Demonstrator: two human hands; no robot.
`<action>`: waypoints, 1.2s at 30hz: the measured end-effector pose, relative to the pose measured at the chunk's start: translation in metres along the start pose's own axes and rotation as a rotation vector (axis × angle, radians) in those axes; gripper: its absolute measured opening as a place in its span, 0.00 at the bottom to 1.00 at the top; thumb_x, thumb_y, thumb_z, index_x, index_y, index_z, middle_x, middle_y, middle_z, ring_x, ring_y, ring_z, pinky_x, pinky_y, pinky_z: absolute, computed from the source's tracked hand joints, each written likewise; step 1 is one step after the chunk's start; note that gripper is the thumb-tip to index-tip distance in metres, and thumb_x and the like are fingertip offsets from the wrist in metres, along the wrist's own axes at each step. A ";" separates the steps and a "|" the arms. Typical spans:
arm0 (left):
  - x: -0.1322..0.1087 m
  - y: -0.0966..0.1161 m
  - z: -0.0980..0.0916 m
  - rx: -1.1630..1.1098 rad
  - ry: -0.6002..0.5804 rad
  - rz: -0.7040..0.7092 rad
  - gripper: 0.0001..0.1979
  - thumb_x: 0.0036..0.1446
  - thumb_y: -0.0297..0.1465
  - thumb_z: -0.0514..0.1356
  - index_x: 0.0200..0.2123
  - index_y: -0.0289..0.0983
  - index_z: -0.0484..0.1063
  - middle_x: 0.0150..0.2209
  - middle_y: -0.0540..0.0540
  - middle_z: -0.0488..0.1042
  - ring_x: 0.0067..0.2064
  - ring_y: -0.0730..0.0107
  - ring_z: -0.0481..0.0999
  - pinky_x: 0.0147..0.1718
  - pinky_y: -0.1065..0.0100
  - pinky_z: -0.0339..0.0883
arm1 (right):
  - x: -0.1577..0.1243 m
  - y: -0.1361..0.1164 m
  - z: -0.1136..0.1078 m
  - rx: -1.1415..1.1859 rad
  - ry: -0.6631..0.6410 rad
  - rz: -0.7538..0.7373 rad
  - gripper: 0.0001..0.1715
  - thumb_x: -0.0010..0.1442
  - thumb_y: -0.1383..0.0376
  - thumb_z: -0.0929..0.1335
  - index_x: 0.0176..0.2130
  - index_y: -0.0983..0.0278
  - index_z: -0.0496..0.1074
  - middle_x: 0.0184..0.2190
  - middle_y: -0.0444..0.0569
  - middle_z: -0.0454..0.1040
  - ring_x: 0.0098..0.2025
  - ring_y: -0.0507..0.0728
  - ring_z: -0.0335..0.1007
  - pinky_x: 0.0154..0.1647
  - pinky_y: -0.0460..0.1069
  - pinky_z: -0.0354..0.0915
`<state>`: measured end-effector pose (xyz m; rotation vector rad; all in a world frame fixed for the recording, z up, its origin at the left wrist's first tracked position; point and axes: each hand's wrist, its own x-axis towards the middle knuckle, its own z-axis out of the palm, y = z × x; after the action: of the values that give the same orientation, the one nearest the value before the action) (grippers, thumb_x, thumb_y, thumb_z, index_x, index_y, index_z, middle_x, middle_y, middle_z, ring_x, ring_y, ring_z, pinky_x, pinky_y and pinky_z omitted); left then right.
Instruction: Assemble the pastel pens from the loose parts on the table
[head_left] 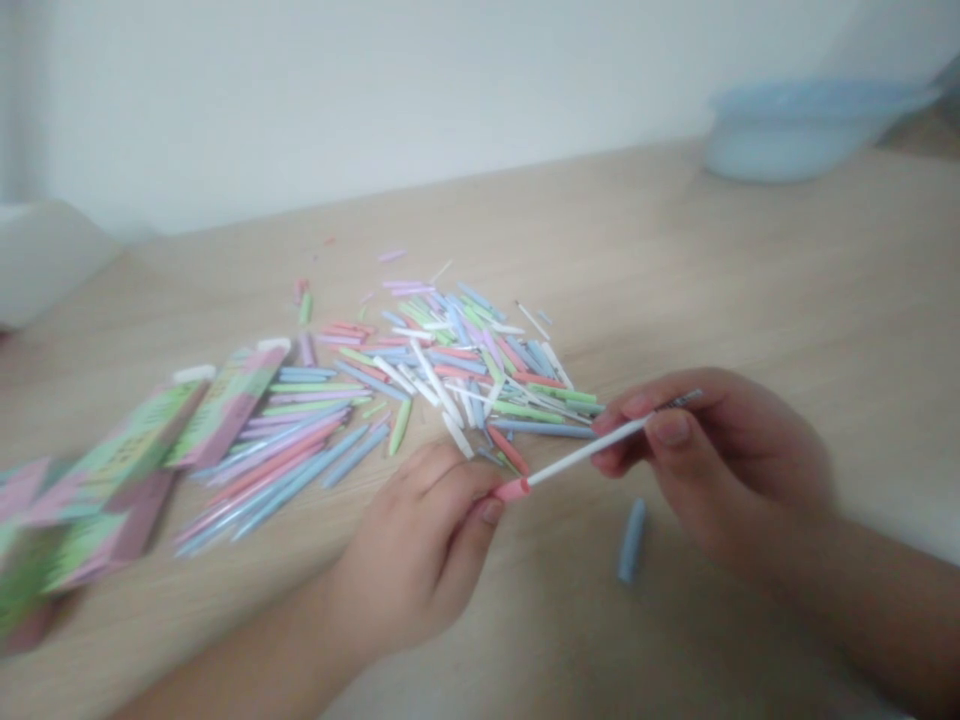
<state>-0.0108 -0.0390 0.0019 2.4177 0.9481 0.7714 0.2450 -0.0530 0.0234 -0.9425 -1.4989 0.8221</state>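
Between thumb and fingertips, my left hand point(427, 540) pinches a short pink pen tube point(513, 489), its round open end facing right. My right hand point(720, 460) grips a thin white pen refill point(585, 450) with a dark, twisted-looking far end. The refill's left end meets the mouth of the pink tube; blur hides whether it is inside. Behind both hands spreads a loose pile of pen parts point(450, 350) in white, blue, green, red and purple. A short blue pen part point(632, 541) lies alone below my right hand.
Several green-and-pink boxes point(127, 450) are stacked at the left. Longer coloured pens point(285, 460) lie side by side next to them. At the back right stands a pale blue bowl point(787, 140). A white object point(52, 260) is at the left edge, and a wall point(375, 100) closes the back.
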 end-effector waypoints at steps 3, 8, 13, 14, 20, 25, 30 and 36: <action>-0.001 0.001 0.001 -0.020 -0.023 0.021 0.08 0.68 0.24 0.57 0.48 0.40 0.71 0.39 0.45 0.72 0.42 0.64 0.71 0.42 0.63 0.65 | 0.001 0.004 -0.001 -0.110 -0.184 -0.050 0.06 0.72 0.62 0.68 0.46 0.54 0.76 0.33 0.42 0.81 0.32 0.54 0.79 0.32 0.48 0.74; -0.001 0.002 0.005 -0.080 -0.098 0.028 0.07 0.69 0.24 0.55 0.45 0.39 0.71 0.40 0.45 0.72 0.45 0.64 0.72 0.46 0.63 0.67 | 0.004 0.003 -0.004 -0.222 -0.349 -0.102 0.05 0.70 0.64 0.69 0.40 0.59 0.77 0.32 0.43 0.78 0.32 0.52 0.75 0.34 0.47 0.70; -0.002 0.000 0.006 -0.112 -0.132 -0.005 0.07 0.71 0.27 0.54 0.46 0.38 0.72 0.42 0.43 0.73 0.46 0.62 0.72 0.47 0.60 0.68 | -0.001 0.000 0.002 -0.025 -0.377 -0.001 0.06 0.71 0.65 0.68 0.41 0.61 0.77 0.31 0.43 0.79 0.31 0.50 0.76 0.30 0.43 0.71; -0.002 0.000 0.006 -0.115 -0.132 -0.013 0.07 0.71 0.28 0.54 0.46 0.38 0.72 0.42 0.43 0.73 0.46 0.62 0.72 0.47 0.60 0.68 | -0.003 0.001 0.005 0.027 -0.366 0.025 0.06 0.71 0.65 0.68 0.42 0.61 0.76 0.32 0.44 0.80 0.32 0.50 0.78 0.32 0.43 0.73; 0.000 0.000 0.006 -0.112 -0.176 -0.021 0.08 0.72 0.30 0.53 0.45 0.38 0.72 0.41 0.44 0.73 0.44 0.63 0.72 0.45 0.61 0.68 | -0.005 0.007 0.010 0.163 -0.306 0.102 0.05 0.72 0.65 0.68 0.44 0.61 0.76 0.34 0.45 0.82 0.34 0.50 0.81 0.35 0.41 0.76; -0.002 0.000 0.008 -0.085 -0.181 -0.025 0.08 0.72 0.31 0.54 0.45 0.38 0.73 0.40 0.44 0.72 0.43 0.63 0.72 0.44 0.62 0.67 | 0.000 0.010 0.007 0.216 -0.376 0.183 0.07 0.71 0.62 0.69 0.43 0.61 0.78 0.33 0.46 0.82 0.35 0.51 0.81 0.36 0.42 0.77; -0.002 -0.001 0.009 -0.100 -0.169 -0.031 0.09 0.72 0.30 0.52 0.44 0.37 0.72 0.39 0.44 0.73 0.43 0.63 0.71 0.44 0.61 0.68 | -0.002 0.012 0.007 0.304 -0.380 0.258 0.06 0.71 0.61 0.69 0.44 0.59 0.77 0.37 0.45 0.83 0.39 0.53 0.82 0.41 0.46 0.78; -0.003 -0.003 0.010 -0.105 -0.164 -0.024 0.08 0.72 0.30 0.53 0.44 0.37 0.71 0.40 0.44 0.72 0.44 0.63 0.71 0.45 0.61 0.67 | 0.002 0.011 0.000 0.189 -0.429 0.189 0.07 0.71 0.60 0.70 0.44 0.60 0.77 0.36 0.46 0.81 0.37 0.53 0.79 0.37 0.46 0.75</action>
<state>-0.0076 -0.0406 -0.0084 2.3336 0.8493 0.5888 0.2461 -0.0462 0.0140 -0.8054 -1.6718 1.3439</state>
